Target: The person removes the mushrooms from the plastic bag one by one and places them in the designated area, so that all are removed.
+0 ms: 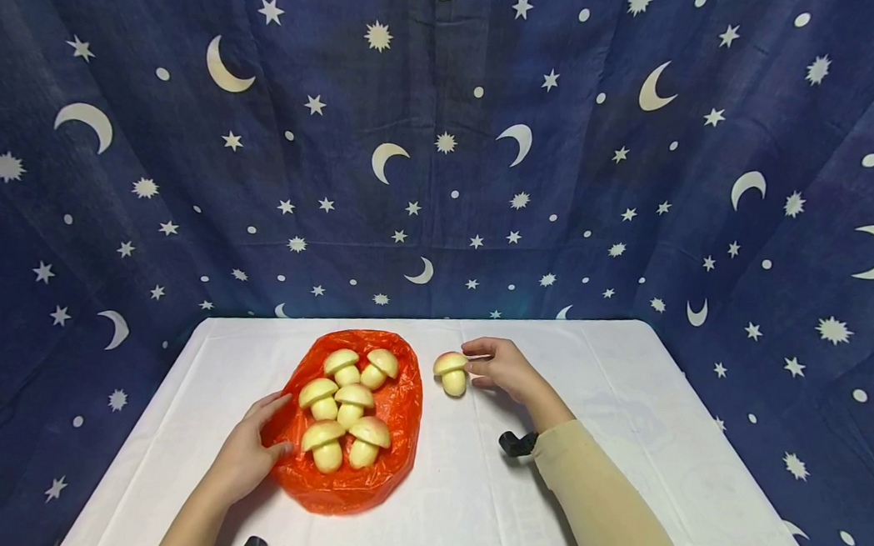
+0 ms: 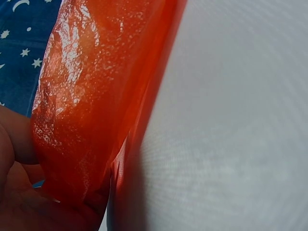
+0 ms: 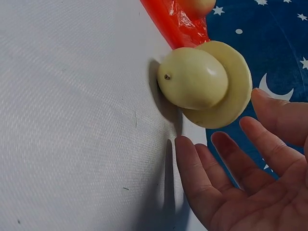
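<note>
A pale yellow mushroom (image 1: 453, 374) with a red-tinged, rounded cap stands on the white table, right of the red bag. Its fat stem (image 3: 192, 77) faces the camera in the right wrist view, a small brown spot at its end. Beside the cap, my right hand (image 1: 502, 369) has its fingers spread and slightly bent, nothing held in them. Several similar mushrooms (image 1: 324, 446) lie inside the red plastic bag (image 1: 340, 501), whose rim is spread wide. My left hand (image 1: 246, 449) holds the bag's left rim, fingers and thumb hooked over the edge.
White cloth covers the table (image 1: 460, 508). Behind and at both sides hangs a dark blue curtain (image 1: 442, 181) printed with moons and stars. Black wrist mounts (image 1: 518, 443) sit at both wrists.
</note>
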Tool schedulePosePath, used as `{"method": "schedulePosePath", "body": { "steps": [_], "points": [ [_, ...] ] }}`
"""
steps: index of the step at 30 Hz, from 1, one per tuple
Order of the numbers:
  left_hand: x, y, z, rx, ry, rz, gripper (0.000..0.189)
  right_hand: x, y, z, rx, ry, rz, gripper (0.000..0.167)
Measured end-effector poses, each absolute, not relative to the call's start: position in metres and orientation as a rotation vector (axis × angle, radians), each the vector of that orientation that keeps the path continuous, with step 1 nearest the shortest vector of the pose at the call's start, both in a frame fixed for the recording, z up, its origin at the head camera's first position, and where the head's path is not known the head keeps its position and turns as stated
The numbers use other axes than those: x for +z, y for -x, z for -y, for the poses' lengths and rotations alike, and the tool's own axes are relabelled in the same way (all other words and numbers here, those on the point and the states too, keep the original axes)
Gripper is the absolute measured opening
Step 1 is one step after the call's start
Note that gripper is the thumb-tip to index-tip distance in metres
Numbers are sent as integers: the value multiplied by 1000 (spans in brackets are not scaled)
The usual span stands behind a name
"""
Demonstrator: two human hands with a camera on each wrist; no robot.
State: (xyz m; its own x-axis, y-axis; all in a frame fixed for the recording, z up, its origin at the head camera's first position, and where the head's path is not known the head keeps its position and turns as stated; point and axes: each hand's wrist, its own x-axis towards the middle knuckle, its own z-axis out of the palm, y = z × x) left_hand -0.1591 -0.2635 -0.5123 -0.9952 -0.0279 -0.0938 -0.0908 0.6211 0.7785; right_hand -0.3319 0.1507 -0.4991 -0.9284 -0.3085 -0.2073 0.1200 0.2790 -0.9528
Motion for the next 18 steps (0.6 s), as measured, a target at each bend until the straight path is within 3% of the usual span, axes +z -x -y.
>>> {"method": "schedulePosePath", "body": {
  "steps": [18],
  "points": [
    [-512,158,265,1333,83,-2785,78,-493,330,-149,-1685,210,-2249,53]
  ]
}}
